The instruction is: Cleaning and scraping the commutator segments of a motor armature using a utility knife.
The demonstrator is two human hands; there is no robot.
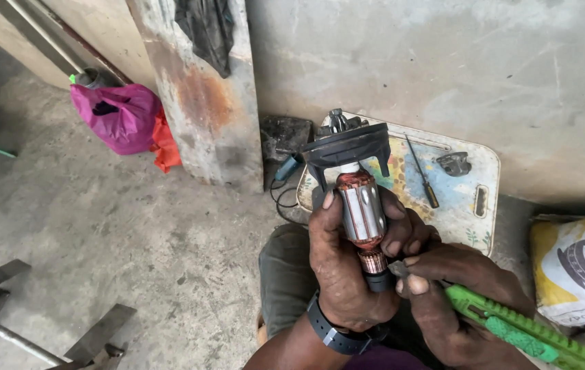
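left hand (337, 264) – fist closed round motor rotor (361, 209), axis upright | right hand (443, 291) – gripping green knife (512, 325), blade tip touching rotor's lower copper end

Left hand (340, 264) wraps the motor armature (361, 209), held upright, black fan end up, copper commutator near the bottom. Right hand (446, 294) grips a green utility knife (512, 329), blade tip touching the commutator. Behind, on the concrete floor (121, 233): a patterned board (470, 205) carrying a screwdriver (421, 171) and a small metal part (454, 163). Pink bag (119, 116) at the wall, far left.
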